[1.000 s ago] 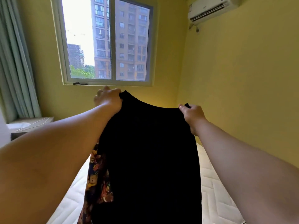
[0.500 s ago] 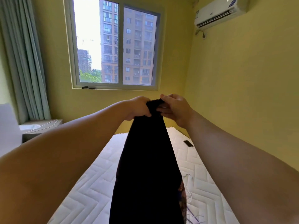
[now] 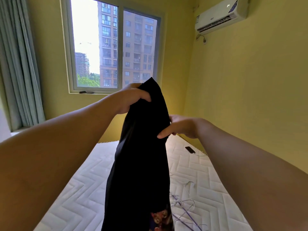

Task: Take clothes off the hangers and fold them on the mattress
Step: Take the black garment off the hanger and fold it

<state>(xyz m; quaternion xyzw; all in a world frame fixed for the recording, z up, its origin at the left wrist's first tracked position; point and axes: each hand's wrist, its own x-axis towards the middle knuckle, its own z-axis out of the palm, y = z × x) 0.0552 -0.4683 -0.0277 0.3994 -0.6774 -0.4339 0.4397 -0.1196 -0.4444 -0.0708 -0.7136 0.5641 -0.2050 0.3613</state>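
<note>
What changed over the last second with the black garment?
The hands came together, folding the spread black garment in half lengthwise. The right hand then let go of the top and dropped to its right edge, fingers straight. The left hand holds the top alone. Unchanged: garment held up over the mattress; phone lies on it.

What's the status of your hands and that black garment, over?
Left hand grips top of black garment, held up over mattress. Right hand at its side edge, thumb in front, grip unclear. Hangers and phone lie on mattress, right side.
</note>
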